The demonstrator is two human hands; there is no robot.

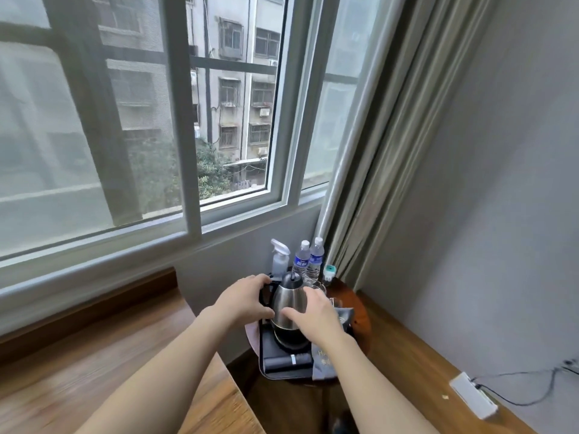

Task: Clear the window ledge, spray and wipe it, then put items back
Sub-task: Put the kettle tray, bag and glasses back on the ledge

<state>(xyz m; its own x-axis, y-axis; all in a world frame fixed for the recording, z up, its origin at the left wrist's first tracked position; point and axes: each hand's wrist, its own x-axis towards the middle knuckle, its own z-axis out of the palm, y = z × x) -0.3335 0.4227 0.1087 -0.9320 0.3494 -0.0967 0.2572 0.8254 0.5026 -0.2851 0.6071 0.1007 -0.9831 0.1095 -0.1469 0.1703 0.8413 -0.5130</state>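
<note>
Wood floor and grey walls meet under a big window. On a black tray stands a shiny steel kettle. Left hand grips its black handle; right hand lies flat-fingered on its round side. Behind it stands a clear spray bottle.

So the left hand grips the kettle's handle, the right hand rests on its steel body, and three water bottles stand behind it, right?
Not quite: the head view shows two water bottles behind the kettle, not three. The left hand on the handle and the right hand on the body are correct.
</note>
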